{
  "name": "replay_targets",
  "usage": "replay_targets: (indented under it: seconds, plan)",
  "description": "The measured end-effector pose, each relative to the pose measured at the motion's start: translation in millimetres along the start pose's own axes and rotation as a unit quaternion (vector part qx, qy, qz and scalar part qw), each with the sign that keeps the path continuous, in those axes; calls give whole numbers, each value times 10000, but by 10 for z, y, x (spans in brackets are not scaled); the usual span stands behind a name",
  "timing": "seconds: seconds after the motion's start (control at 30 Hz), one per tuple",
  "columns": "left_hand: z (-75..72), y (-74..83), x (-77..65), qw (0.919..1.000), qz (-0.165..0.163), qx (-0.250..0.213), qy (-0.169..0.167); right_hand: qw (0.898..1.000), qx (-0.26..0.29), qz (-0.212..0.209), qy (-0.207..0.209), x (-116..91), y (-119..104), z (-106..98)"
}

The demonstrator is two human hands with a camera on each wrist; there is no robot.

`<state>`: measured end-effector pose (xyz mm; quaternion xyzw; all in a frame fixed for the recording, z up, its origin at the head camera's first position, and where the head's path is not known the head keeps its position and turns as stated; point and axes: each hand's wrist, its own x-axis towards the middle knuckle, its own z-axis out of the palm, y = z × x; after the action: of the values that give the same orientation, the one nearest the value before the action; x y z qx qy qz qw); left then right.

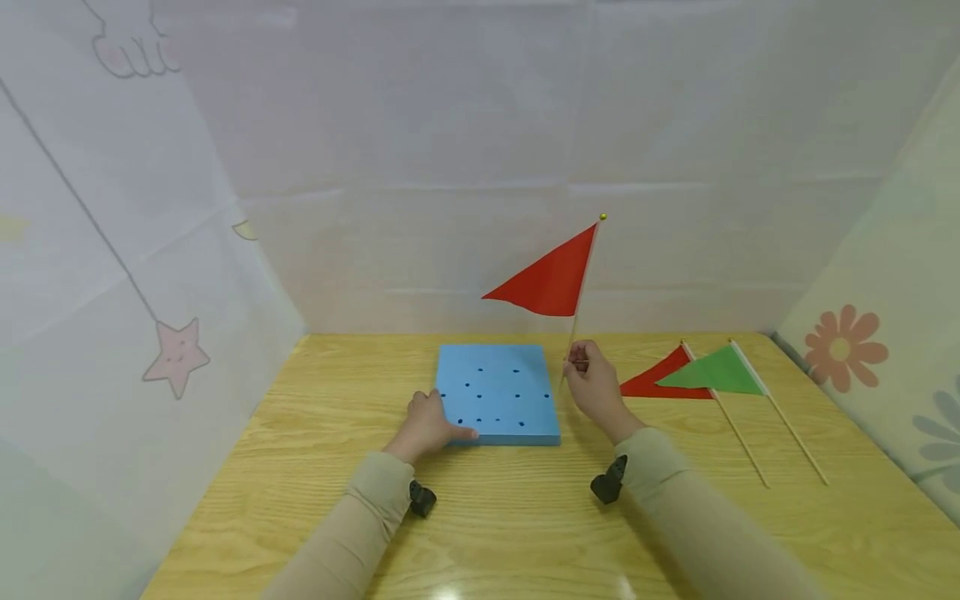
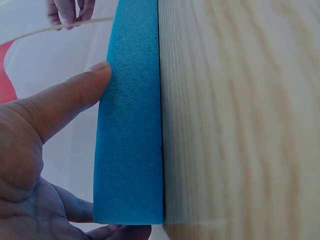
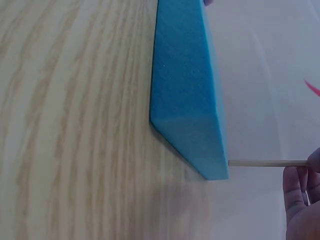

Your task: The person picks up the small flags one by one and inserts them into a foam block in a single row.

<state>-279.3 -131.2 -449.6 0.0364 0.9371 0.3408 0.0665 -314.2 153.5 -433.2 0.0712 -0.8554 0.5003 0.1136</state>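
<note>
A light-blue foam block [image 1: 498,408] with several dark holes in its top lies flat on the table. My left hand [image 1: 431,425] holds its near left corner; in the left wrist view the thumb [image 2: 75,95] lies against the upper edge of the foam side [image 2: 131,130], with fingers round the left end. My right hand [image 1: 594,385] pinches the thin stick of a red triangular flag [image 1: 551,279], upright with a slight tilt, beside the block's right edge. In the right wrist view the stick's lower end [image 3: 240,163] is at the block's top surface; contact cannot be told.
On the table [image 1: 315,500] to the right lie a second red flag [image 1: 660,379] and a green flag [image 1: 716,372], partly overlapping, their sticks pointing toward the near right. White printed sheets [image 1: 450,125] enclose the back and both sides.
</note>
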Motion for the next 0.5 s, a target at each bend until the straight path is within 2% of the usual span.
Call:
replay_targets:
  seconds: [0.5]
  plan:
    - [22,-21,3,9999,33,-88,40,9998,162,61,27,34,19,105]
